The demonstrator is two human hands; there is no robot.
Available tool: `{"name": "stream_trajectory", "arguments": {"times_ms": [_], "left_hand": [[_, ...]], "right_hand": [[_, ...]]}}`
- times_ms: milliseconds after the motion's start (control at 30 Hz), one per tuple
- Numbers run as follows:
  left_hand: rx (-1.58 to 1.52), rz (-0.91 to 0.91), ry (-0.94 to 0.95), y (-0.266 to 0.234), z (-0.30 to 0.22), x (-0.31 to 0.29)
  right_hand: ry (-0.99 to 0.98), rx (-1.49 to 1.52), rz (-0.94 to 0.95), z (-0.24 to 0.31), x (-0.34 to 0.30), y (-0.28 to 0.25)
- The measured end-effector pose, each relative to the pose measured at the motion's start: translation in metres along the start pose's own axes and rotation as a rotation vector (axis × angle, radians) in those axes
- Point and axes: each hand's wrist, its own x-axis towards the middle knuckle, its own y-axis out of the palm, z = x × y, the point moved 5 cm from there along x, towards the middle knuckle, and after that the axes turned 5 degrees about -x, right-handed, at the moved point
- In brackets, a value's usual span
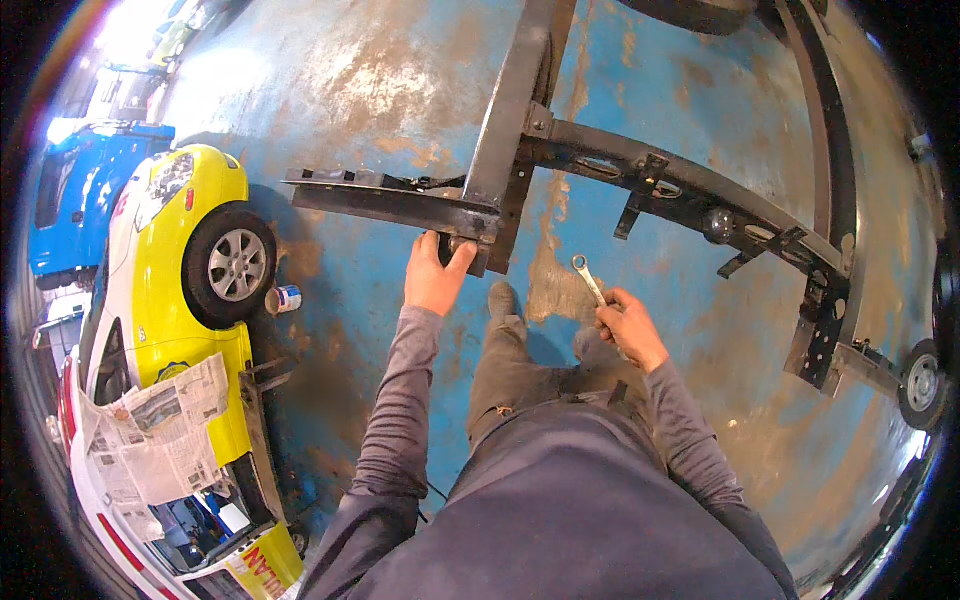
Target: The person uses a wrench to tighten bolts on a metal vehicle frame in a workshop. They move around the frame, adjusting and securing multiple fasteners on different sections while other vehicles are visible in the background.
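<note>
In my right hand (630, 328) is a silver combination wrench (591, 282), its ring end pointing up and away from me. My left hand (434, 282) grips the near corner of a black steel chassis frame (498, 130), thumb and fingers apart at a small dark bracket (448, 250). What lies under those fingertips is partly hidden. A black side bar (390, 203) sticks out leftward from this corner. The wrench is held apart from the frame, over my legs.
A curved crossmember (600, 143) with a round ball-like knob (718, 226) joins another rail (835, 150) on the right. At left stands a yellow and white car (190, 270) with newspaper (160, 430) on it. A can (284, 299) sits by its wheel (230, 265). Behind is a blue vehicle (90, 200).
</note>
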Motion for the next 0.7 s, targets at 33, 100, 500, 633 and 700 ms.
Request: {"name": "stream_trajectory", "arguments": {"times_ms": [33, 100, 500, 633, 700], "left_hand": [[-0.033, -0.029, 0.009, -0.005, -0.004, -0.009], [-0.104, -0.083, 0.036, -0.014, -0.012, -0.029], [-0.655, 0.447, -0.227, 0.057, -0.023, -0.115], [-0.667, 0.502, -0.191, 0.056, -0.029, -0.094], [-0.646, 0.504, -0.162, 0.047, -0.036, -0.082]], "right_hand": [[-0.008, 0.02, 0.012, -0.002, -0.004, -0.004], [-0.05, -0.117, 0.018, 0.005, -0.01, -0.015], [-0.191, -0.262, 0.269, 0.106, -0.022, -0.002], [-0.236, -0.242, 0.244, 0.124, -0.014, -0.002], [-0.19, -0.23, 0.244, 0.131, -0.011, -0.003]]}}
